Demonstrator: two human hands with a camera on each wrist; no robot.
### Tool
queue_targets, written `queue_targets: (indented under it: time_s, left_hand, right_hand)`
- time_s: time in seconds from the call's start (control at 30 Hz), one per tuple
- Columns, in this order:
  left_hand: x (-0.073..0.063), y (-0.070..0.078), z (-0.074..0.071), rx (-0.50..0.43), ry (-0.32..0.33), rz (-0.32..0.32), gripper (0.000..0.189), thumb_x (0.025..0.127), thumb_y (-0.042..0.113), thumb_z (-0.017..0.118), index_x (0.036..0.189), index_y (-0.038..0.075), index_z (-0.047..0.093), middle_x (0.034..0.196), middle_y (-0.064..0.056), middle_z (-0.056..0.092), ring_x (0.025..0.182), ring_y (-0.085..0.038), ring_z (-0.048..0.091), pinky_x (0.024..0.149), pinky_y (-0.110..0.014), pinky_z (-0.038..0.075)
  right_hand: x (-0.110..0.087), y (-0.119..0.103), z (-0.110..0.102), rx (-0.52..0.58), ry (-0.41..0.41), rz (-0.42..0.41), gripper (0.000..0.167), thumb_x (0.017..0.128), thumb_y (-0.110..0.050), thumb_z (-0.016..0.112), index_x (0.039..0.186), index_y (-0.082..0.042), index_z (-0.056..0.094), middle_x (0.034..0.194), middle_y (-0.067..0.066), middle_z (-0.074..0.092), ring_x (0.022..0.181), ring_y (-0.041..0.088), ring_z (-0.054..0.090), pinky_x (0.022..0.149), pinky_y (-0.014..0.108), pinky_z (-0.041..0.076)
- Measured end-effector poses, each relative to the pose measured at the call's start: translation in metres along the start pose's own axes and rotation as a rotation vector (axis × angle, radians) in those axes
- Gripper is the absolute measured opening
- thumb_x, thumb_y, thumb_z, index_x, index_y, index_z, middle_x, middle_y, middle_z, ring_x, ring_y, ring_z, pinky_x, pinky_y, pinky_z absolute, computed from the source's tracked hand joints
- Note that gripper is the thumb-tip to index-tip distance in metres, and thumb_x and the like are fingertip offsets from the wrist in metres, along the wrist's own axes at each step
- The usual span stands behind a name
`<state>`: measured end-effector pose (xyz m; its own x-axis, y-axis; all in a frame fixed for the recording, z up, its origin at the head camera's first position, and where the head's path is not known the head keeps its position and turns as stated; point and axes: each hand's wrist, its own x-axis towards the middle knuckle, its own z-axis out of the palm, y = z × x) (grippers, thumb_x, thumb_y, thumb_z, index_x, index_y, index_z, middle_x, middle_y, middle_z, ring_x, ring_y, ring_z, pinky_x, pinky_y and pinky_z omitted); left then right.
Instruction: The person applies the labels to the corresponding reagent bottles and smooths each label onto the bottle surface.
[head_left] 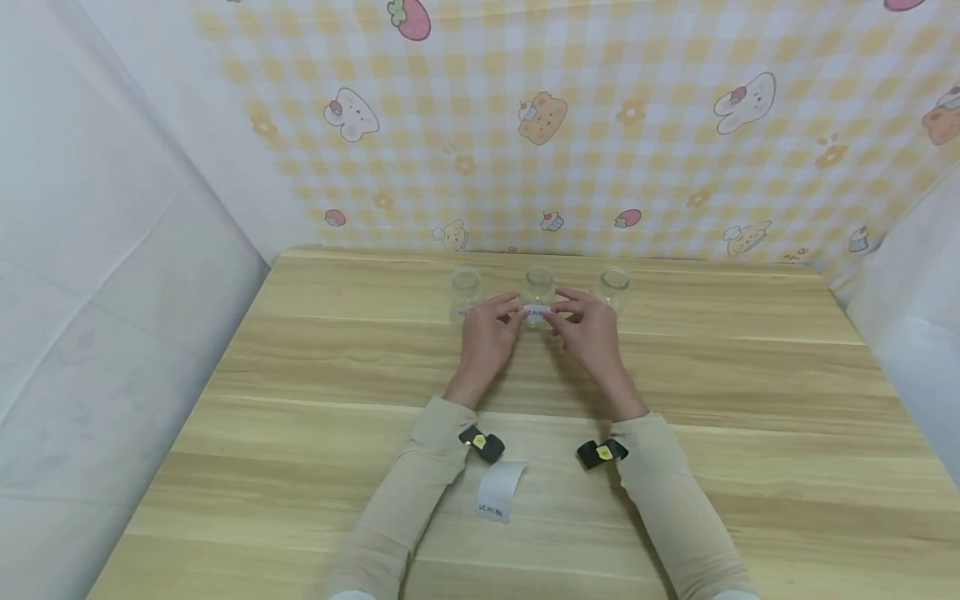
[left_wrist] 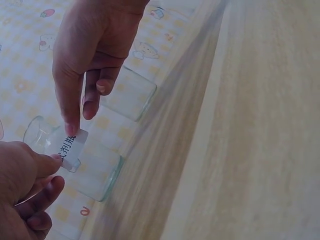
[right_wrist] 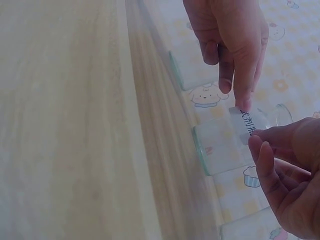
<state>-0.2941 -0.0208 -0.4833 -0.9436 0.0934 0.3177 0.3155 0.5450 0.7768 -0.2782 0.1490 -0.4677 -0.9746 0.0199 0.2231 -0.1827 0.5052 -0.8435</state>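
Observation:
Three clear glass jars stand in a row at the back of the table: a left jar (head_left: 466,285), a middle jar (head_left: 539,278) and a right jar (head_left: 615,285). Across the front of the middle jar lies a small white label (head_left: 536,312) with dark characters, also visible in the left wrist view. My left hand (head_left: 491,335) pinches the label's left end between thumb and fingertips. At the other end, my right hand (head_left: 592,333) pinches it the same way. Both hands partly cover the outer jars.
A strip of white backing paper (head_left: 501,492) with one more printed label lies between the forearms. The wooden table (head_left: 300,433) meets a yellow checked cloth (head_left: 480,183) right behind the jars. White walls rise at both sides.

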Motion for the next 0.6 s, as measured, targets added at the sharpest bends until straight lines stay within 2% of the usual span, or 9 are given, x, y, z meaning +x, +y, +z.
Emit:
queue_targets:
  time_s: [0.6]
  left_hand:
    - [-0.0025,0.0010,0.0022,0.013,0.027,0.011,0.010,0.094,0.010,0.077,0.100,0.003,0.080,0.126,-0.012,0.073,0.086,-0.023,0.074,0.076,-0.031,0.058]
  right_hand:
    - [-0.0005,0.0016,0.0015,-0.021,0.021,-0.027,0.016,0.094,-0.008,0.076,0.098,0.008,0.078,0.133,0.019,0.067,0.067,0.032,0.074,0.047,0.019,0.052]
